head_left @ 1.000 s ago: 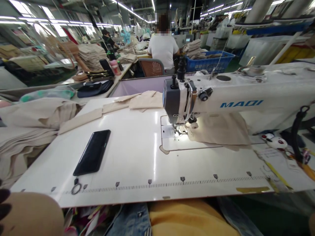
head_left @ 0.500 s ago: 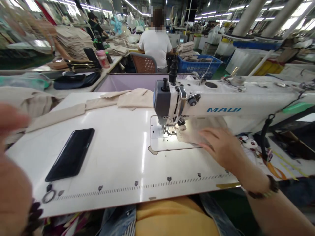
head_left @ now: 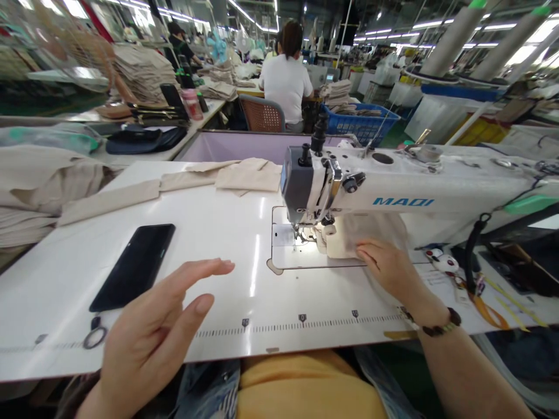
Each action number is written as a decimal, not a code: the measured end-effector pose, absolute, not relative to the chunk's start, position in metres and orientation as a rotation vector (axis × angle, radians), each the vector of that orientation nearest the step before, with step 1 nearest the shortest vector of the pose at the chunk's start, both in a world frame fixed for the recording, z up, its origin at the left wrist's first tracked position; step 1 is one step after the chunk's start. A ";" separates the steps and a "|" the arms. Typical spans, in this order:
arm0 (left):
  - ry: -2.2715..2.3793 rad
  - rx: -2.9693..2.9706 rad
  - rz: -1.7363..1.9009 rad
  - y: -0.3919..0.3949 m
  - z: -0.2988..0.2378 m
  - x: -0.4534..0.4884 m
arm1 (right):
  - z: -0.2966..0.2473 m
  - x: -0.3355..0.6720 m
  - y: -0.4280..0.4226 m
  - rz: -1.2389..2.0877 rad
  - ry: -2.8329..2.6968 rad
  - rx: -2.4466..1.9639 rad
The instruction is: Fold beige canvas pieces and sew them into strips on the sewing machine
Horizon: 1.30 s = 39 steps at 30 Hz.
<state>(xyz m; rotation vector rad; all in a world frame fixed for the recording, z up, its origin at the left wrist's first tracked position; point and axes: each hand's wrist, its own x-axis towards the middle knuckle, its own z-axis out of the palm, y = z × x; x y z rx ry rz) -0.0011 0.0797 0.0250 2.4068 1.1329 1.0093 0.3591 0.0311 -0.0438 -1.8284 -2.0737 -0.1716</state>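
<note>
A white MAQI sewing machine (head_left: pixel 393 186) stands on the white table (head_left: pixel 227 244). Under its arm, right of the needle, lies a beige fabric piece (head_left: pixel 371 230). My right hand (head_left: pixel 386 267) rests on that fabric's near edge, fingers curled down onto the cloth and pressing it. My left hand (head_left: pixel 157 331) hovers open above the table's near edge, fingers stretched out and holding nothing, just right of a black phone (head_left: pixel 133 266) lying flat.
Beige fabric strips (head_left: pixel 183 183) lie along the far table edge, with folded beige stacks (head_left: pixel 39 186) at the left. Small scissors (head_left: pixel 94 333) sit by the ruler markings. A person in white (head_left: pixel 286 81) sits ahead beside a blue crate (head_left: pixel 362 122).
My left hand came in from the far left to hover over the table near the phone. My right hand drew back slightly along the fabric. The view shifted a little.
</note>
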 end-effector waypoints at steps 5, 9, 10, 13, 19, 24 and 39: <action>0.940 2.415 0.966 0.080 0.017 0.006 | -0.038 0.357 0.030 -0.354 -2.040 -1.819; 0.900 2.430 0.941 0.077 0.012 0.008 | -0.035 0.351 0.031 -0.322 -2.130 -1.793; 0.908 2.423 0.942 0.076 0.011 0.008 | -0.036 0.349 0.031 -0.321 -2.135 -1.794; 0.927 2.417 0.959 0.075 0.009 0.007 | -0.038 0.347 0.032 -0.313 -2.099 -1.788; 0.929 2.442 0.951 0.074 0.009 0.006 | -0.029 0.353 0.032 -0.349 -1.951 -1.770; 0.835 2.437 0.924 0.077 0.007 0.017 | 0.007 0.338 0.007 -0.504 -1.785 -1.804; 0.085 2.752 0.368 0.106 -0.038 0.093 | 0.000 0.259 -0.042 0.857 -2.031 -1.371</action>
